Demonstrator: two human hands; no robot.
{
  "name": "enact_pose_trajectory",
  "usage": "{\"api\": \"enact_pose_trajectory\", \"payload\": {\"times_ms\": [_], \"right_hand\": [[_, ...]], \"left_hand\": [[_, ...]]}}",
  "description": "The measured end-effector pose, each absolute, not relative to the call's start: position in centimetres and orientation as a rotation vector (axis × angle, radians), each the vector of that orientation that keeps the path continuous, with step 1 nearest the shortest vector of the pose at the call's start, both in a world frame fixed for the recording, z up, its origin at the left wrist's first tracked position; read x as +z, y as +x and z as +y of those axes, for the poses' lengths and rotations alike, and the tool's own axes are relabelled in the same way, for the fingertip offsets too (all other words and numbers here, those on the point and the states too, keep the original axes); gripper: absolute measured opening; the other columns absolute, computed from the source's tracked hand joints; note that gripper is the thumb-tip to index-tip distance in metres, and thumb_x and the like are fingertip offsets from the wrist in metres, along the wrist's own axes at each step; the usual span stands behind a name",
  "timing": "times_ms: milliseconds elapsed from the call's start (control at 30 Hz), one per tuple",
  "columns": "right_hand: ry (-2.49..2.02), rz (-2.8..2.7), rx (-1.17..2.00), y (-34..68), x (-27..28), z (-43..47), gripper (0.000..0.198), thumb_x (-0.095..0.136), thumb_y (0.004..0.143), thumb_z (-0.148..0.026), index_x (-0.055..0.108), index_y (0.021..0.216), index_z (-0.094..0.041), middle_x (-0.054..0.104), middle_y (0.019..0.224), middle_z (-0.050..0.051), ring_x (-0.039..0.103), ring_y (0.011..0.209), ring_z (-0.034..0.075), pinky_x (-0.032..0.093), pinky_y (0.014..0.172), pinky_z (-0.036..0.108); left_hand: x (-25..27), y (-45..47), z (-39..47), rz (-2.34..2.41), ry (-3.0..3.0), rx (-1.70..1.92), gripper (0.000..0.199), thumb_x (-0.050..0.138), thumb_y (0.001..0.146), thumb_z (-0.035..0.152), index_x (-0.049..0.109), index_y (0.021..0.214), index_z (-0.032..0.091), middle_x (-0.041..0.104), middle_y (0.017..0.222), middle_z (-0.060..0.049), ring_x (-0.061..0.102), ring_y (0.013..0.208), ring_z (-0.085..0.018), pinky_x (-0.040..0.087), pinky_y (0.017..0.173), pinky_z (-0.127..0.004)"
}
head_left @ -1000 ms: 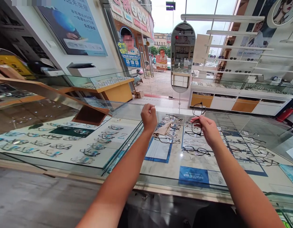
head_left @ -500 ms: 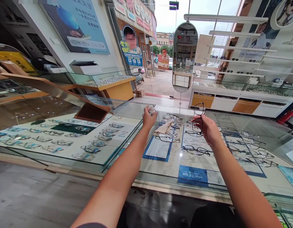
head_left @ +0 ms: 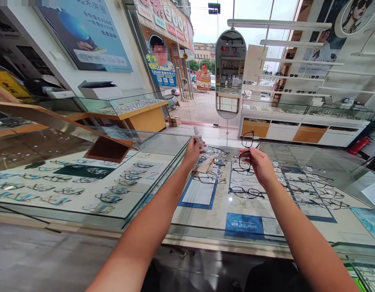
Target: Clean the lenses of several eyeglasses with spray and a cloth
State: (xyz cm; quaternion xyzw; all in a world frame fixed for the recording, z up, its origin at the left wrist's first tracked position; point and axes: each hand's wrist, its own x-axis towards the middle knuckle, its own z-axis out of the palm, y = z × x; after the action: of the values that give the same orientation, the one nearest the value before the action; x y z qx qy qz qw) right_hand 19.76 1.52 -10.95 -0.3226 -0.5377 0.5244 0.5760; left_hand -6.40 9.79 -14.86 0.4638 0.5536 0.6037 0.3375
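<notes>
The person's left arm (head_left: 144,223) and right arm (head_left: 293,219) are bare and reach out in front, leaning in toward each other. The left hand (head_left: 191,151) is up with its fingers (head_left: 203,145) curled in a grip. The right hand (head_left: 262,161) is up too, pinching, with its fingertips turned to the left, and the two hands do not touch.
</notes>
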Motion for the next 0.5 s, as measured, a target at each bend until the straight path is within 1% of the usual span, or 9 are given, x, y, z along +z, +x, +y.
{"api": "enact_pose_trajectory", "payload": {"times_ms": [33,100,167,267,333,400,433,500], "right_hand": [[-0.758,-1.260,1.219,19.7,-11.0,1.5,0.046,0.080,0.076,-0.067,0.083,0.086,-0.023,0.078,0.096,0.006,0.068,0.089,0.018,0.053,0.080,0.031],[-0.762,-1.264,1.209,19.6,-11.2,1.6,0.046,0.080,0.076,-0.068,0.083,0.087,-0.023,0.078,0.096,0.006,0.067,0.089,0.018,0.053,0.080,0.031],[-0.768,-1.278,1.194,19.6,-11.4,1.7,0.047,0.079,0.076,-0.069,0.083,0.086,-0.023,0.078,0.095,0.006,0.067,0.089,0.019,0.052,0.080,0.032],[-0.797,-1.310,1.141,19.6,-11.6,1.8,0.049,0.075,0.079,-0.071,0.082,0.084,-0.022,0.078,0.095,0.007,0.067,0.090,0.020,0.052,0.080,0.033],[-0.820,-1.332,1.102,19.5,-11.6,1.8,0.050,0.074,0.080,-0.072,0.082,0.084,-0.022,0.078,0.096,0.007,0.068,0.091,0.021,0.051,0.080,0.034],[-0.833,-1.362,1.081,19.5,-11.7,1.7,0.052,0.073,0.080,-0.073,0.082,0.084,-0.023,0.079,0.097,0.008,0.068,0.092,0.022,0.051,0.080,0.034],[-0.838,-1.384,1.077,19.4,-11.6,1.6,0.052,0.073,0.080,-0.074,0.082,0.085,-0.023,0.079,0.097,0.008,0.068,0.092,0.022,0.051,0.081,0.035],[-0.848,-1.430,1.068,19.4,-11.5,1.4,0.052,0.071,0.082,-0.073,0.083,0.086,-0.023,0.080,0.097,0.008,0.067,0.092,0.022,0.051,0.082,0.036]], "left_hand": [[-14.4,-5.6,9.2,1.334,1.201,1.560,0.024,0.048,0.087,0.027,0.057,0.109,0.021,0.070,0.104,-0.005,0.070,0.093,-0.017,0.057,0.072,-0.025],[-13.6,-4.0,7.9,0.955,1.070,1.492,0.034,0.053,0.083,0.028,0.060,0.115,0.020,0.067,0.095,-0.004,0.066,0.081,-0.016,0.054,0.063,-0.024],[-13.2,-2.8,6.6,0.748,0.964,1.386,0.037,0.058,0.079,0.031,0.062,0.113,0.018,0.065,0.088,-0.004,0.063,0.075,-0.016,0.052,0.056,-0.023],[-13.0,-1.7,5.1,0.627,0.895,1.225,0.036,0.062,0.074,0.034,0.065,0.106,0.017,0.062,0.083,-0.004,0.058,0.069,-0.016,0.043,0.046,-0.021],[-13.0,-1.4,4.5,0.568,0.913,1.112,0.033,0.064,0.073,0.038,0.066,0.098,0.016,0.059,0.078,-0.004,0.054,0.066,-0.016,0.037,0.043,-0.019],[-13.0,-1.2,4.0,0.498,0.978,1.013,0.032,0.067,0.073,0.044,0.065,0.088,0.016,0.054,0.073,-0.003,0.049,0.063,-0.015,0.035,0.042,-0.019],[-13.0,-1.2,3.9,0.461,1.020,0.977,0.034,0.069,0.073,0.048,0.064,0.083,0.016,0.051,0.070,-0.002,0.047,0.061,-0.015,0.033,0.042,-0.019],[-12.9,-1.1,3.5,0.397,1.103,0.925,0.043,0.070,0.075,0.059,0.061,0.076,0.017,0.046,0.066,-0.001,0.042,0.059,-0.014,0.030,0.041,-0.019]]}}
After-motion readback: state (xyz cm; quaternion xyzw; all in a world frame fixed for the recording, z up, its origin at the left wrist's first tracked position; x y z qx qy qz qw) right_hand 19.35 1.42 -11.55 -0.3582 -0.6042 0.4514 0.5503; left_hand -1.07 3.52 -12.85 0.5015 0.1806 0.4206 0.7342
